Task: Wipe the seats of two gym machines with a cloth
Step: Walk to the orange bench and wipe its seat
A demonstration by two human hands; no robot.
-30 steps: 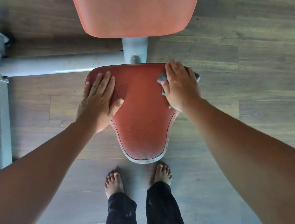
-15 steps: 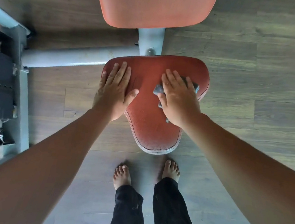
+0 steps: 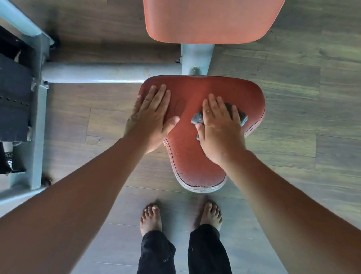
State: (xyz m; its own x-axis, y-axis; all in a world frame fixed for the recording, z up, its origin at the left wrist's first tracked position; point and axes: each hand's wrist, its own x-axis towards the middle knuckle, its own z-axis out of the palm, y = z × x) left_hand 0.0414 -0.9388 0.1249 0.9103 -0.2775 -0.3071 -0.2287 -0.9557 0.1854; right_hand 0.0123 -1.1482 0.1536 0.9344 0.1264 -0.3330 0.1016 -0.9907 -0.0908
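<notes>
A red padded gym seat (image 3: 195,160) with a pale trimmed edge stands in front of me, its narrow end pointing at my feet. My left hand (image 3: 150,118) lies flat on the seat's left side, fingers slightly spread, holding nothing. My right hand (image 3: 219,130) presses a small grey cloth (image 3: 240,116) onto the seat's right half; the cloth shows only past my fingertips and beside my thumb, the rest hidden under my palm.
The orange-red backrest (image 3: 210,15) rises behind the seat on a pale grey post (image 3: 196,59). A grey frame tube (image 3: 97,75) runs left to the black weight stack (image 3: 4,97). My bare feet (image 3: 151,220) stand on wood-plank floor just below the seat.
My right hand with the cloth has slid from the seat's far right corner toward me and toward the middle. My left hand has stayed flat on the left side. The view shifted left.
</notes>
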